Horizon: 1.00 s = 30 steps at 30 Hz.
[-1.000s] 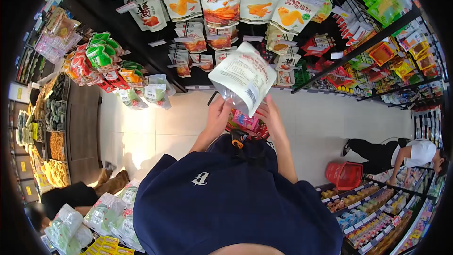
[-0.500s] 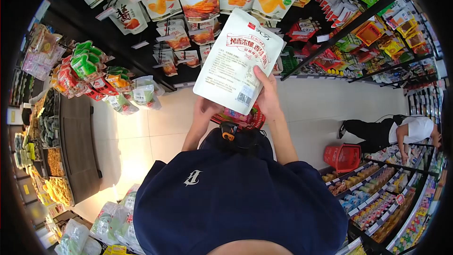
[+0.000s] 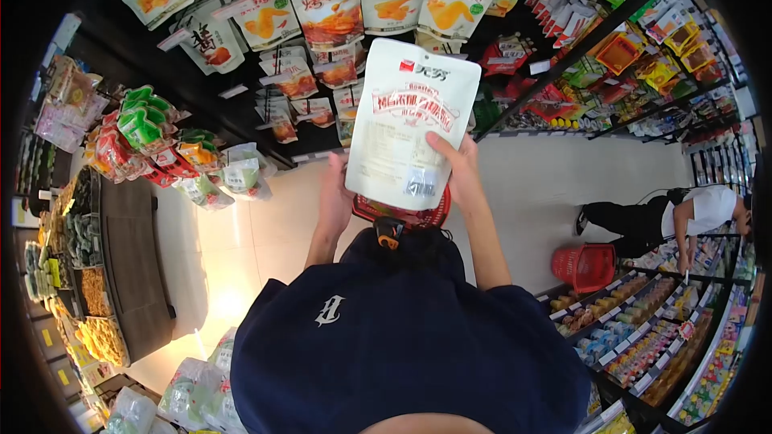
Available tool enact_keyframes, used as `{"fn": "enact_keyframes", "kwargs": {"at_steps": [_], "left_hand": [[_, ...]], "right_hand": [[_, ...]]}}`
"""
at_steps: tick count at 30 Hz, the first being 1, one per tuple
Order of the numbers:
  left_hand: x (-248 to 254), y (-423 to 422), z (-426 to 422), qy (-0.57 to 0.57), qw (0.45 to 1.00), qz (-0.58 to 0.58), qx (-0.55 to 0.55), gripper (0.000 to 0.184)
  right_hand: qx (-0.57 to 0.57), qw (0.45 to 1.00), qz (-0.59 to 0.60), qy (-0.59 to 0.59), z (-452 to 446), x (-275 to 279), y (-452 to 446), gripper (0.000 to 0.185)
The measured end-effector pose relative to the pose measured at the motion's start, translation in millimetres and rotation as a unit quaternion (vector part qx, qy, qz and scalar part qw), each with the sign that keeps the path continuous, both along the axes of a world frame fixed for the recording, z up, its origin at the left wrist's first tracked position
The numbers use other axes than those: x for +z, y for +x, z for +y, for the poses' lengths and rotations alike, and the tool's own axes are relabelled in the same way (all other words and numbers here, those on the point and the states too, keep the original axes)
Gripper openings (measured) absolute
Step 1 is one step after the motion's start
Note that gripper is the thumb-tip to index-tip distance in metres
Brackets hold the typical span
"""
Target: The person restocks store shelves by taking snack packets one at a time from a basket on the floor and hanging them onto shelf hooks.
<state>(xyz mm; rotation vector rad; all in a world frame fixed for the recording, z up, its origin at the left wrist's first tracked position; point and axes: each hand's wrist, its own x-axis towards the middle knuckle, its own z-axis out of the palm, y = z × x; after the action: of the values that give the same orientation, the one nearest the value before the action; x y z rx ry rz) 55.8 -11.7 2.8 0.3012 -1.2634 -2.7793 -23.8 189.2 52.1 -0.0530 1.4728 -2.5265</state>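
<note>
A white snack pouch point(image 3: 410, 133) is held upright in front of me, its printed back with red lettering and a barcode facing me. My right hand point(image 3: 460, 173) grips its lower right side, the thumb lying across the front and the other fingers hidden behind. At the lower left edge, my left hand point(image 3: 334, 197) holds the pouch from the side, its fingertips partly hidden. Below the pouch, a red shopping basket point(image 3: 441, 213) shows in part, close to my body. Rows of similar hanging pouches point(image 3: 326, 8) fill the rack beyond.
Bagged snacks point(image 3: 149, 133) hang on a display at the left, above a dark counter point(image 3: 133, 249). To the right, a person point(image 3: 683, 217) leans toward low shelves point(image 3: 643, 337), with another red basket point(image 3: 583, 265) on the floor beside them. Pale tiles point(image 3: 531, 185) cover the aisle.
The pouch has tilted more upright and come slightly lower, and its print blurs. My left hand has moved up from beneath its bottom corner to its left edge.
</note>
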Motion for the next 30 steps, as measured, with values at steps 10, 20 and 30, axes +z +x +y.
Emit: {"fn": "enact_keyframes", "kwargs": {"at_steps": [10,20,30], "left_hand": [[-2.3,5.0,7.4,-0.192,0.981,0.016,0.005,0.026],[-4.5,9.1,12.2,-0.204,0.979,0.021,0.016,0.026],[43.3,37.1,37.4,-0.276,0.959,0.054,-0.035,0.035]], "right_hand": [[0.024,0.998,0.012,0.056,2.7,-7.1,7.2,0.037],[0.019,0.996,0.017,0.089,4.3,-4.0,10.8,0.037],[-0.083,0.993,-0.054,-0.057,7.8,-14.1,8.3,0.034]]}}
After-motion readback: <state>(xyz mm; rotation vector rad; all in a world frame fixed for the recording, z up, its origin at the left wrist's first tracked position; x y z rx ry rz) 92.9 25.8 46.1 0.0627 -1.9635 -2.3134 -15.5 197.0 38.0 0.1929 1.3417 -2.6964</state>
